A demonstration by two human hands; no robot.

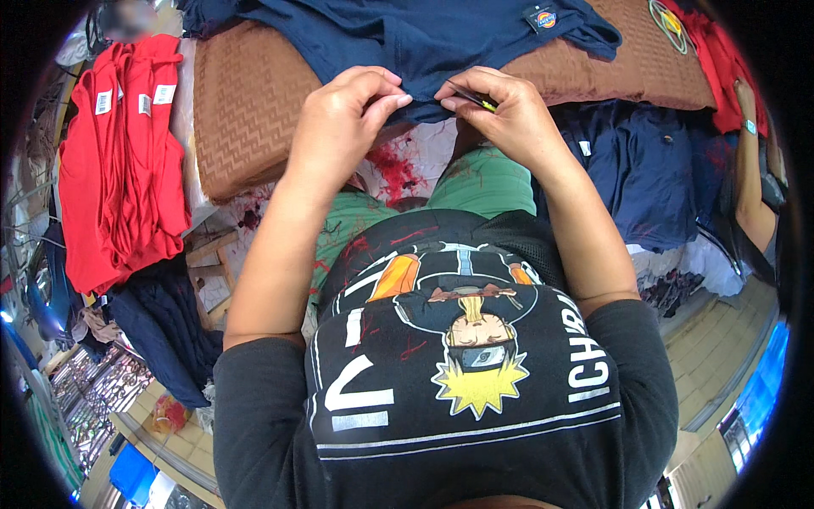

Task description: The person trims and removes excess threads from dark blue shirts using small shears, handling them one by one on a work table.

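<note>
A navy blue garment lies spread over a brown cushioned surface in front of me, its near edge hanging down toward my lap. My left hand pinches that edge between thumb and fingertips. Just to the right, a small slim dark tool with a yellow-green part sits in my right hand, mostly covered by the fingers. The right thumb and index finger are also closed together beside the garment's edge. Whether a thread runs between the two hands is too fine to make out.
Folded red garments with white tags are piled at the left. More navy garments lie to the right. Another person's arm with a wristwatch shows at the far right, near red cloth. Red thread scraps litter white cloth below.
</note>
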